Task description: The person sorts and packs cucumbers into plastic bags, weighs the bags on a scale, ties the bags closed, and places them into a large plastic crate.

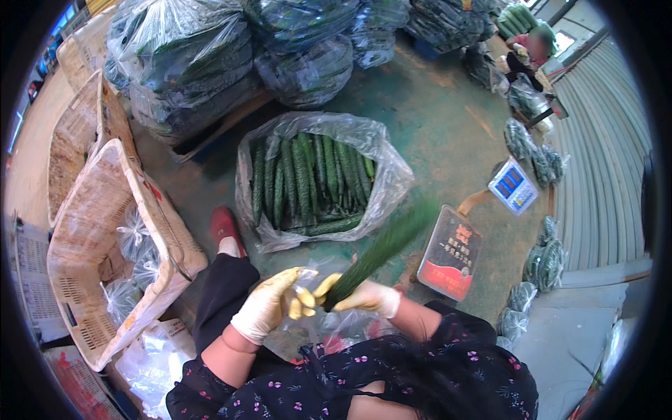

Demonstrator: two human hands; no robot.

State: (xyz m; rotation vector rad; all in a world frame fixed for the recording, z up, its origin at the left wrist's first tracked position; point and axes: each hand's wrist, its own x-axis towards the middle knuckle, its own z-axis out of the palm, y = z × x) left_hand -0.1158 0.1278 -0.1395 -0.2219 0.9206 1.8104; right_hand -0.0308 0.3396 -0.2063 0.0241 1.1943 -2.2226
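Note:
My right hand point(362, 296), in a pale rubber glove, grips the lower end of a long green cucumber point(380, 252) that slants up to the right and is blurred at its far end. My left hand point(273, 302), gloved too, pinches the edge of a thin clear plastic bag point(310, 273) close beside the right hand's fingers. More of the thin plastic hangs below both hands. In front of me on the floor, a large clear plastic bag point(391, 157) stands wide with many cucumbers point(299, 173) lying side by side in it.
At the left stand dirty white plastic crates point(113, 149), one with small tied bags point(134, 236) inside. Big bags of cucumbers point(184, 68) are stacked at the back. A platform scale point(449, 252) with a display point(513, 186) is at the right, near a row of filled bags point(543, 260). Another person point(530, 50) sits far back right.

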